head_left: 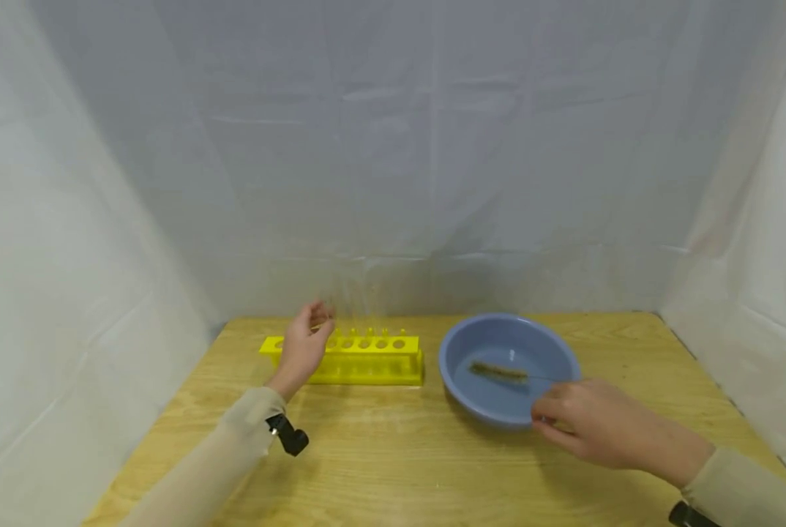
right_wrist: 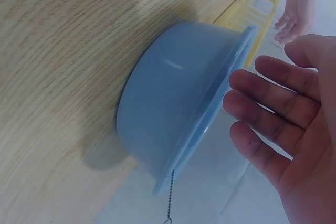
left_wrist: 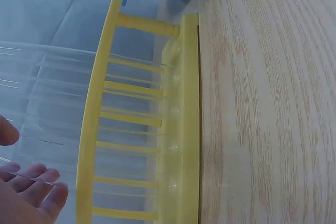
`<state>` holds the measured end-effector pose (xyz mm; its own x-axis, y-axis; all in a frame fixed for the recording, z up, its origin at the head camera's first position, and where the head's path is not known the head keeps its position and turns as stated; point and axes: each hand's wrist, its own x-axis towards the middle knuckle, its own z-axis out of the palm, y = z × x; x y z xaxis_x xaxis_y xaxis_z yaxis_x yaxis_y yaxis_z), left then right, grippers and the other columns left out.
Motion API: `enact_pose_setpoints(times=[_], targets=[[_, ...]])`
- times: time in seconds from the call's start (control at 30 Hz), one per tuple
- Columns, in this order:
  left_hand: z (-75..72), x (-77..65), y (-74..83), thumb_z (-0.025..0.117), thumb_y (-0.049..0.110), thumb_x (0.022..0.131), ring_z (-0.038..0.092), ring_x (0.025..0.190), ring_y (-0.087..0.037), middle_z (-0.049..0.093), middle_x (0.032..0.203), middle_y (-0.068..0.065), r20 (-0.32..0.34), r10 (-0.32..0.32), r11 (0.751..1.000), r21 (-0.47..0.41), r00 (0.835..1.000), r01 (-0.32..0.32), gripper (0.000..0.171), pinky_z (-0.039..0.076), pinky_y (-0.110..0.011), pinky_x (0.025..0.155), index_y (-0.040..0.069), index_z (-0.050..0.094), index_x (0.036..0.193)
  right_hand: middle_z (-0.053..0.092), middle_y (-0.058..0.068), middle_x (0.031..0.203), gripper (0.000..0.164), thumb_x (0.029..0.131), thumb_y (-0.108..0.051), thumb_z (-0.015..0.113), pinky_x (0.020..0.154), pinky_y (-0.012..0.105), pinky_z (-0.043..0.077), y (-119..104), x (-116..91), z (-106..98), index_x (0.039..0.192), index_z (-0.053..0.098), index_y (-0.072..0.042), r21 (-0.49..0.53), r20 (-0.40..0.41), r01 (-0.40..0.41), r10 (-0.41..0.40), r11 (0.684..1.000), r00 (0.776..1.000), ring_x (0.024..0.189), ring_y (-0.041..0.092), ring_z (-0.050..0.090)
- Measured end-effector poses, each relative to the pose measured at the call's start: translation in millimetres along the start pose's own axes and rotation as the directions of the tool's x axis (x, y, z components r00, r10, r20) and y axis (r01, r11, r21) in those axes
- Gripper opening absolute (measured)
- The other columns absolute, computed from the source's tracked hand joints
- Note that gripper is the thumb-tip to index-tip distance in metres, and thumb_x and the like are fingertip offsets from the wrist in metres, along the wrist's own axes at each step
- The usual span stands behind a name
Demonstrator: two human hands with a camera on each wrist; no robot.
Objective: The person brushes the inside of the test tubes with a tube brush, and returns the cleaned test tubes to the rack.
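Note:
A yellow test tube rack (head_left: 373, 379) stands left of centre on the table, with several clear test tubes (left_wrist: 47, 95) upright in it. My left hand (head_left: 306, 340) is at the tubes' upper ends, above the rack's left part. Its thumb and loosely bent fingers stay apart, and a tube's edge overlaps the fingertips in the left wrist view. A test tube brush (head_left: 498, 372) lies in a blue basin (head_left: 459, 399), its bristles inside. The brush's twisted wire handle (right_wrist: 170, 198) sticks out past the rim. Beside that rim is my right hand (head_left: 604, 428), fingers extended and holding nothing.
The wooden table (head_left: 393, 468) carries the rack and basin side by side, with a small gap between them. Pale plastic sheeting (head_left: 393, 146) encloses the table at the back and both sides. Dark straps (head_left: 289, 433) sit at the wrists.

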<state>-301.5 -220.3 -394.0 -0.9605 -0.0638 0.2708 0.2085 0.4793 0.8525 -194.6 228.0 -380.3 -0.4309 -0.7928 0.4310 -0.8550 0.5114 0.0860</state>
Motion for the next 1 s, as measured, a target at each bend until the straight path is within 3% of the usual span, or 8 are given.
enact_pose_setpoints(times=[0.27, 0.57, 0.77, 1.0], targets=[[4.3, -3.0, -1.2, 0.051, 0.025, 0.106, 0.062, 0.118, -0.028, 0.066, 0.124, -0.012, -0.021, 0.024, 1.000, -0.018, 0.999, -0.025, 0.036, 0.050, -0.048, 0.100, 0.009, 0.053, 0.138, 0.064, -0.019, 0.082, 0.012, 0.087, -0.021, 0.077, 0.056, 0.022, 0.046, 1, -3, 3, 0.086, 0.068, -0.029, 0.023, 0.007, -0.026, 0.026, 0.999, 1.000, 0.071, -0.006, 0.055], [5.5, -2.9, -2.6, 0.050, 0.038, 0.106, 0.063, 0.111, -0.032, 0.066, 0.114, -0.012, -0.071, 0.042, 0.997, -0.066, 0.997, -0.046, 0.038, 0.050, -0.049, 0.096, 0.010, 0.054, 0.132, 0.064, -0.020, 0.080, 0.014, 0.089, -0.016, 0.075, 0.055, 0.017, 0.043, 4, -5, 2, 0.085, 0.069, -0.028, 0.090, 0.059, -0.089, 0.084, 0.992, 0.995, 0.067, -0.010, 0.048], [1.1, 0.4, 2.6, 0.048, 0.039, 0.107, 0.064, 0.101, -0.022, 0.066, 0.110, -0.015, -0.149, 0.101, 0.994, -0.035, 0.984, -0.107, 0.038, 0.050, -0.038, 0.092, 0.008, 0.054, 0.129, 0.066, -0.019, 0.082, 0.011, 0.091, -0.017, 0.072, 0.056, 0.018, 0.046, 5, -6, -1, 0.087, 0.071, -0.027, 0.109, 0.095, -0.128, 0.118, 0.986, 0.989, 0.069, -0.010, 0.051], [-6.3, 5.2, 11.9, 0.047, 0.037, 0.107, 0.063, 0.096, -0.015, 0.062, 0.110, -0.021, -0.204, 0.169, 0.978, -0.084, 0.964, -0.189, 0.038, 0.050, -0.028, 0.089, 0.007, 0.053, 0.129, 0.065, -0.020, 0.081, 0.012, 0.094, -0.018, 0.070, 0.057, 0.019, 0.045, 6, -6, -6, 0.089, 0.070, -0.029, 0.129, 0.143, -0.186, 0.168, 0.974, 0.975, 0.068, -0.011, 0.050]])
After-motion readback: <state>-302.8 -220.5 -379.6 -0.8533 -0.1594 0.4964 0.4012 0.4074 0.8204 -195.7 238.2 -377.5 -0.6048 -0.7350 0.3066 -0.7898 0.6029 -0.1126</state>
